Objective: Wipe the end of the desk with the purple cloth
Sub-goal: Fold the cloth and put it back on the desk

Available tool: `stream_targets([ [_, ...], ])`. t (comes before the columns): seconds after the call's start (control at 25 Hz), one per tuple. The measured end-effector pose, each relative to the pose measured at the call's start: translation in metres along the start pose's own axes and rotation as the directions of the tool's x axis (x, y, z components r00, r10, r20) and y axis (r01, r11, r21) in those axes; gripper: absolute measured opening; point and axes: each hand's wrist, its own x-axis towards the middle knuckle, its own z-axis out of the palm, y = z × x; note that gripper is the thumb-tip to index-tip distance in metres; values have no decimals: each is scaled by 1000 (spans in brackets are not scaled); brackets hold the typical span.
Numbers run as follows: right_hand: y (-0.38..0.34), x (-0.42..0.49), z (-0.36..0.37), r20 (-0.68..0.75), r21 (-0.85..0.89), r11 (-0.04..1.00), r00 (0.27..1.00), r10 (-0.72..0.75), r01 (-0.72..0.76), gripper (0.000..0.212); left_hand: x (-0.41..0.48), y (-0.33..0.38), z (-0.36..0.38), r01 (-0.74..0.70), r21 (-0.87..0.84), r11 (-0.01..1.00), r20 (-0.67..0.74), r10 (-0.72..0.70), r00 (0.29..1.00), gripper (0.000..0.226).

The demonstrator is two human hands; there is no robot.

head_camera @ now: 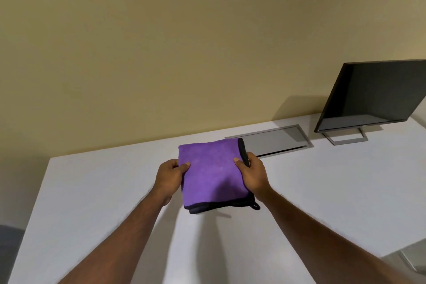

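Note:
A folded purple cloth with a dark trim and a small hanging loop is held flat above the white desk. My left hand grips its left edge, thumb on top. My right hand grips its right edge, thumb on top beside the dark trim. The cloth casts a shadow on the desk below, so it seems lifted off the surface. The desk's left end runs down the left side of the view.
A dark monitor on a grey stand is at the back right. A grey cable flap is set into the desk behind the cloth. A beige wall stands behind the desk. A grey object shows at the lower right edge.

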Motion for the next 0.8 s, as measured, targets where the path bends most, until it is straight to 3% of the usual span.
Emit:
stream_targets([
  [0.16, 19, 57, 11, 72, -105, 993, 996, 56, -48, 26, 37, -9, 26, 17, 184, 983, -80, -2, 997, 27],
  [0.24, 21, 85, 19, 137, -79, 990, 982, 130, -120, 31, 59, -12, 34, 29, 266, 964, -137, 8, 991, 31],
  [0.4, 30, 134, 32, 246, -26, 968, 937, 249, -250, 51, 115, -20, 39, 129, 223, 966, -181, -89, 979, 36],
  [0.64, 52, 188, 52, 176, -97, 970, 955, 239, -224, 50, 179, -40, 33, 196, 213, 957, -153, -165, 974, 35],
  [0.72, 61, 192, 52, 161, -182, 968, 965, 205, -175, 50, 185, -47, 34, 143, 292, 946, -159, -99, 982, 46],
  [0.8, 71, 187, 50, 204, -356, 934, 977, 57, 20, 52, 178, -58, 36, -5, 460, 888, -115, 65, 991, 57],
])
